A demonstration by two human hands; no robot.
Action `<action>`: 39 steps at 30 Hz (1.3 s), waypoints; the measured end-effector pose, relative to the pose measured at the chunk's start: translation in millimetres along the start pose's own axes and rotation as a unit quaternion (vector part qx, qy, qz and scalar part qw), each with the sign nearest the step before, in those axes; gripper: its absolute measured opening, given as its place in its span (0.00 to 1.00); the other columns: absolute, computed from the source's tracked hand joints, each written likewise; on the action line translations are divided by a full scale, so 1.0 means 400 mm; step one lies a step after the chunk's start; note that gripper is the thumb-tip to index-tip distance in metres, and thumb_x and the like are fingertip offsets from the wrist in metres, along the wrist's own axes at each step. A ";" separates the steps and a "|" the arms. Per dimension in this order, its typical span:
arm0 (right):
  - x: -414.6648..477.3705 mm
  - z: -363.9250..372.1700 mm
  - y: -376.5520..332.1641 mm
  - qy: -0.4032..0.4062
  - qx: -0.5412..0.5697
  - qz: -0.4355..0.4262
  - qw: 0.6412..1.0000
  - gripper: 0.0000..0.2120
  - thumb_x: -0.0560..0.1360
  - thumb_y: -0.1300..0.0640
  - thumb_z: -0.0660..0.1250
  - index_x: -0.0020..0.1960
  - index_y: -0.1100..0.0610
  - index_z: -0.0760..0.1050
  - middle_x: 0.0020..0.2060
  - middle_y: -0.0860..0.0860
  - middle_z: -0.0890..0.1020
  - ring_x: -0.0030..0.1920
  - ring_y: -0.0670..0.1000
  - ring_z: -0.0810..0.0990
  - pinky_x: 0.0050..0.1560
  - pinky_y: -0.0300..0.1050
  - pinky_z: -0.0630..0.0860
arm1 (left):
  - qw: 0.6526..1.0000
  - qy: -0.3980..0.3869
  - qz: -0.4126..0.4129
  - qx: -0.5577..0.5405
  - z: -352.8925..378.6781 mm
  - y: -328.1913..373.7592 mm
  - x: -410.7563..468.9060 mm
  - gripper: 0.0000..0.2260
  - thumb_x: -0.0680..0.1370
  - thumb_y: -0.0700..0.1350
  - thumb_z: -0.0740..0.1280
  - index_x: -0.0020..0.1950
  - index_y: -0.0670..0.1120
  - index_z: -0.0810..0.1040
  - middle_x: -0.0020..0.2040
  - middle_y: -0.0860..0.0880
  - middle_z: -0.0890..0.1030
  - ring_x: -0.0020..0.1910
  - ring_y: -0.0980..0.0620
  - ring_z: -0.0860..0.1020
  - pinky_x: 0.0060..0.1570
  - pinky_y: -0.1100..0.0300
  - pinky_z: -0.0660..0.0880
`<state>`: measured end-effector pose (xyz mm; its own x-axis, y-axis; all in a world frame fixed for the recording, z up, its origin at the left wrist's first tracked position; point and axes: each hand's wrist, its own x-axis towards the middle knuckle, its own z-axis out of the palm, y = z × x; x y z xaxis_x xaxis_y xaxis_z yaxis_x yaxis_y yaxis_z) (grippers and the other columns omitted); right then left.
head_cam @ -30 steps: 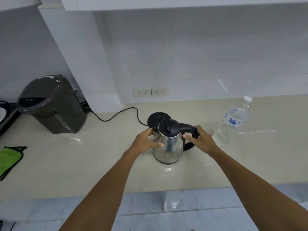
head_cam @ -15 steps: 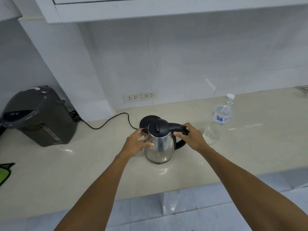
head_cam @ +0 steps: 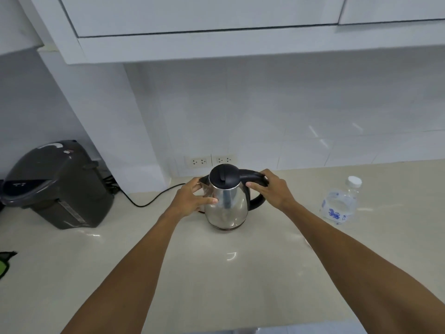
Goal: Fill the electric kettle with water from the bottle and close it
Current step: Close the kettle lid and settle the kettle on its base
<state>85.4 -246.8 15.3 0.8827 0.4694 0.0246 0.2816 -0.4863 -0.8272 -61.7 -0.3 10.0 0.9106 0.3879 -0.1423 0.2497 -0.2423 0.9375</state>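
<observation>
The steel electric kettle (head_cam: pixel 227 203) stands at the middle of the counter (head_cam: pixel 216 273), and its black lid (head_cam: pixel 224 175) is down. My left hand (head_cam: pixel 192 200) presses against the kettle's left side by the spout. My right hand (head_cam: pixel 273 189) wraps the top of the black handle (head_cam: pixel 255 177). A clear plastic water bottle (head_cam: pixel 340 204) with a white cap (head_cam: pixel 354 182) stands upright to the right of the kettle, a hand's width from my right hand. I cannot tell whether the kettle rests on the counter or hangs just above it.
A dark hot-water dispenser (head_cam: pixel 56 186) sits at the back left. A black cord (head_cam: pixel 149 202) runs along the counter behind my left hand. Wall sockets (head_cam: pixel 209 161) are behind the kettle, and a white cabinet (head_cam: pixel 216 32) hangs overhead. A green cloth (head_cam: pixel 4 261) lies at the left edge.
The view has tilted up, showing more of the cabinet. Both hands keep their hold on the kettle. The round black base seen behind the kettle earlier is now hidden.
</observation>
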 end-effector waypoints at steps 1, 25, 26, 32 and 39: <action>0.027 0.002 0.003 -0.004 0.000 -0.002 1.000 0.20 0.72 0.40 0.74 0.54 0.52 0.75 0.43 0.47 0.81 0.45 0.47 0.79 0.42 0.39 0.72 | 1.000 0.002 -0.002 0.001 -0.002 0.001 0.024 0.34 0.67 0.46 0.86 0.69 0.58 0.77 0.67 0.54 0.81 0.72 0.50 0.76 0.44 0.57 0.82; 0.261 0.067 0.095 -0.076 -0.022 -0.008 0.997 0.19 0.74 0.42 0.73 0.55 0.54 0.74 0.42 0.48 0.80 0.43 0.48 0.78 0.42 0.39 0.72 | 0.998 0.018 -0.067 -0.004 0.013 -0.067 0.200 0.42 0.59 0.56 0.85 0.72 0.53 0.76 0.66 0.53 0.81 0.70 0.49 0.77 0.57 0.45 0.83; 0.261 0.066 0.098 -0.076 -0.020 -0.005 0.997 0.19 0.74 0.42 0.73 0.56 0.54 0.74 0.43 0.48 0.80 0.43 0.48 0.79 0.42 0.39 0.73 | 0.998 0.016 -0.066 0.000 0.012 -0.066 0.204 0.44 0.58 0.58 0.85 0.72 0.54 0.76 0.66 0.53 0.81 0.70 0.50 0.77 0.58 0.45 0.83; 0.244 0.063 0.108 -0.078 -0.013 0.010 0.997 0.21 0.74 0.40 0.72 0.56 0.53 0.74 0.43 0.48 0.81 0.44 0.47 0.79 0.45 0.42 0.75 | 0.997 0.003 -0.075 -0.001 0.006 -0.061 0.208 0.43 0.58 0.56 0.85 0.72 0.55 0.76 0.66 0.54 0.81 0.70 0.49 0.77 0.56 0.49 0.82; 0.240 0.053 0.097 -0.096 0.144 0.156 0.972 0.23 0.79 0.34 0.57 0.62 0.50 0.75 0.57 0.51 0.80 0.59 0.54 0.79 0.58 0.53 0.79 | 0.996 0.029 -0.079 0.017 0.021 -0.060 0.195 0.35 0.64 0.50 0.86 0.69 0.55 0.76 0.61 0.59 0.80 0.70 0.47 0.77 0.68 0.39 0.76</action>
<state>173.1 -205.1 -26.3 0.8140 0.4740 -0.3357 -0.1311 -0.4131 -0.9012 6.1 28.3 -26.4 0.8386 0.4739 -0.2687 0.4011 -0.2034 0.8932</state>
